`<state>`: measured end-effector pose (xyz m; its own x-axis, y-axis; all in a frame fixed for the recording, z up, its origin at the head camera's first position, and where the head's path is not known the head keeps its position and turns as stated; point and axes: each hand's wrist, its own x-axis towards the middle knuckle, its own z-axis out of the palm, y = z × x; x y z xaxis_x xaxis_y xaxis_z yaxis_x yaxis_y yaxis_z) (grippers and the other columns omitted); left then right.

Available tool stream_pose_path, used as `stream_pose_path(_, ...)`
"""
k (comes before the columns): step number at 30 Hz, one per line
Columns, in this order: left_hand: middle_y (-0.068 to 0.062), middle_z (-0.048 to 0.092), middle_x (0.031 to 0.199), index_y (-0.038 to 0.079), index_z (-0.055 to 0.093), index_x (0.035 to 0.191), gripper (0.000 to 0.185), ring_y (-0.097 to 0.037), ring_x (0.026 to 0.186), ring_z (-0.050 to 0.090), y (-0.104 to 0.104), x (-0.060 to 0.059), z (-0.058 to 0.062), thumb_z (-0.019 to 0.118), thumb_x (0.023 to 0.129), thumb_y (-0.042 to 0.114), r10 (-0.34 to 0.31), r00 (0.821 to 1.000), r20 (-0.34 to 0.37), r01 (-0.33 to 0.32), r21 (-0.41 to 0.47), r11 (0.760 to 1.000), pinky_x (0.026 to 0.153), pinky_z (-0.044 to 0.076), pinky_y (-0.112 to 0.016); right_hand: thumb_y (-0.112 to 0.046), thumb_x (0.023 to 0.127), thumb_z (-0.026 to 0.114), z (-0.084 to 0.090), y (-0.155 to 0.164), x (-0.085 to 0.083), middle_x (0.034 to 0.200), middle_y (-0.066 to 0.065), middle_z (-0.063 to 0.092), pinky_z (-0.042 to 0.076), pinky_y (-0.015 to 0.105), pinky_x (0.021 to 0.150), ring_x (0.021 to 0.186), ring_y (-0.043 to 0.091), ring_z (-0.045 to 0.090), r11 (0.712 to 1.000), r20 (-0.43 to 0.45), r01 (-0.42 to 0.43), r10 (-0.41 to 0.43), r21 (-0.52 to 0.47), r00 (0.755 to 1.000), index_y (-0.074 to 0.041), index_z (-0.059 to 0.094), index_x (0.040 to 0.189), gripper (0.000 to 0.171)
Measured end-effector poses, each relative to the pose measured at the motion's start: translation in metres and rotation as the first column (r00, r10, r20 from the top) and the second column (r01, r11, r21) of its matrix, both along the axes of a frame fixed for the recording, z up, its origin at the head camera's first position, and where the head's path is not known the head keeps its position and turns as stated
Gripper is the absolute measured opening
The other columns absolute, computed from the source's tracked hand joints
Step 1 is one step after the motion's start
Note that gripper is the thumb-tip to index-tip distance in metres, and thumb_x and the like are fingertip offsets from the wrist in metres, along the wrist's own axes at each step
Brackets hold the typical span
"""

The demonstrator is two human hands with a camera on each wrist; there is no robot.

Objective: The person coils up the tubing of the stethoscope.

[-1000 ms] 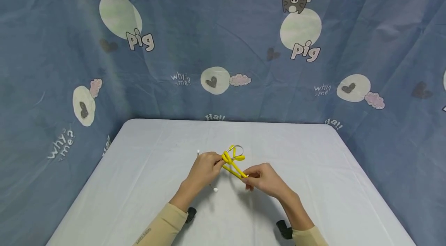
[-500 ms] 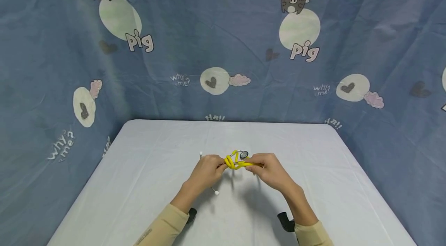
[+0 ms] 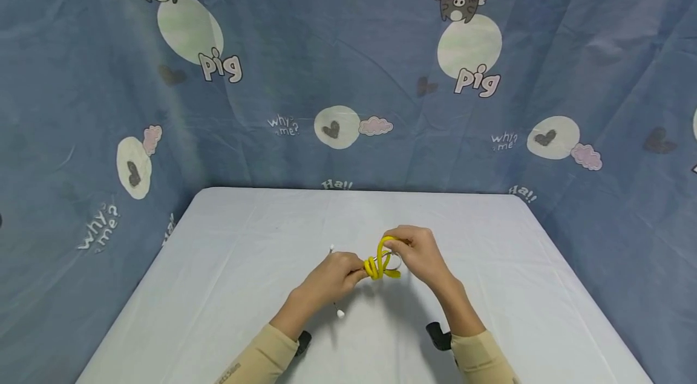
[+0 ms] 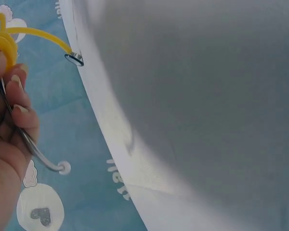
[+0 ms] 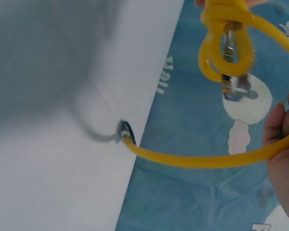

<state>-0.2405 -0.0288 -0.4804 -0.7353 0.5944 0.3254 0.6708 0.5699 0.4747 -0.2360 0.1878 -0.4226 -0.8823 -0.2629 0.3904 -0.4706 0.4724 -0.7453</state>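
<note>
Table [image 3: 229, 263] draped in smooth pale-grey cloth with faint creases and rounded far corners, seen from above in the head view. Backdrop [image 3: 348, 39] of wrinkled blue fabric behind and to both sides, printed with cartoon pigs, pale ovals, hearts, pink clouds and the words "pig", "why me?" and "Ha!!".

Stethoscope [image 3: 381, 262] with glossy yellow rubber tubing, wound into a small bundle of loops, held above the middle of the table, slightly nearer the front edge than the far edge. Chest piece [image 5: 237, 86] of bright metal, disc-shaped, hanging within the coil in the right wrist view. Thin curved metal ear tube ending in a white ear tip [image 4: 63, 168], rounded and soft-looking, projecting below the left hand; second white tip [image 3: 332, 248] showing beyond the knuckles.

Left hand [image 3: 333, 275] with fingers curled round the coiled tubing and the metal ear tubes, gripping them at the left side of the bundle. Right hand [image 3: 416, 254] with fingers closed on a loop of the yellow tube, raised over the bundle at its right side; one strand of tubing passing under the fingertips [image 5: 279, 125] in an arc in the right wrist view. Both hands close together, joined by the coil.

Beige long sleeves [image 3: 261, 354] on both forearms, with dark wrist-mounted devices [image 3: 438, 335] just above the cuffs.
</note>
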Motion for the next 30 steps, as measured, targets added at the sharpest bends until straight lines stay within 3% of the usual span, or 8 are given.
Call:
stream_pose_path(8, 0.008, 0.072, 0.086, 0.017, 0.078, 0.103, 0.017, 0.002, 0.069, 0.053, 0.001, 0.002, 0.003, 0.065, 0.097, 0.026, -0.065, 0.997, 0.032, 0.065, 0.005, 0.998, 0.065, 0.046, -0.015, -0.010, 0.090, 0.071, -0.009, 0.000, -0.014, 0.085, 0.001, 0.074, 0.054, 0.026, 0.064, 0.070, 0.012, 0.063, 0.998, 0.017, 0.064, -0.064, -0.016, 0.998, -0.011, 0.079, 0.090, 0.007)
stream_pose_path(14, 0.009, 0.068, 0.083, 0.018, 0.078, 0.104, 0.016, 0.002, 0.068, 0.050, -0.001, 0.004, 0.004, 0.064, 0.097, 0.024, -0.135, 0.991, -0.003, 0.135, 0.016, 0.991, 0.063, 0.045, -0.014, -0.013, 0.089, 0.073, -0.016, 0.001, -0.019, 0.091, 0.003, 0.076, 0.055, 0.028, 0.070, 0.078, 0.015, 0.067, 0.994, 0.141, 0.074, -0.063, -0.078, 0.988, -0.014, 0.080, 0.093, 0.008)
stream_pose_path(20, 0.012, 0.060, 0.076, 0.019, 0.077, 0.100, 0.014, 0.003, 0.063, 0.044, -0.001, 0.006, 0.003, 0.063, 0.098, 0.023, -0.157, 0.987, -0.043, 0.158, 0.034, 0.987, 0.058, 0.040, -0.012, -0.011, 0.085, 0.077, -0.022, 0.004, -0.021, 0.096, 0.003, 0.075, 0.057, 0.030, 0.078, 0.089, 0.017, 0.069, 0.990, 0.205, 0.115, -0.096, -0.081, 0.974, -0.015, 0.079, 0.092, 0.008)
stream_pose_path(24, 0.011, 0.060, 0.076, 0.018, 0.077, 0.100, 0.014, 0.003, 0.063, 0.043, 0.000, 0.007, 0.003, 0.064, 0.098, 0.021, -0.179, 0.981, -0.073, 0.184, 0.069, 0.980, 0.058, 0.039, -0.011, -0.010, 0.084, 0.078, -0.027, 0.007, -0.022, 0.094, 0.004, 0.074, 0.057, 0.030, 0.078, 0.088, 0.017, 0.068, 0.988, 0.249, 0.126, -0.099, -0.094, 0.963, -0.012, 0.078, 0.091, 0.007)
stream_pose_path(30, 0.011, 0.063, 0.078, 0.017, 0.077, 0.102, 0.014, 0.004, 0.064, 0.045, 0.000, 0.004, 0.001, 0.065, 0.097, 0.022, -0.172, 0.979, -0.109, 0.183, 0.112, 0.977, 0.058, 0.040, -0.010, -0.010, 0.085, 0.077, -0.034, 0.012, -0.024, 0.089, 0.006, 0.072, 0.055, 0.030, 0.075, 0.081, 0.016, 0.065, 0.988, 0.251, 0.133, -0.108, -0.082, 0.962, -0.006, 0.078, 0.091, 0.007)
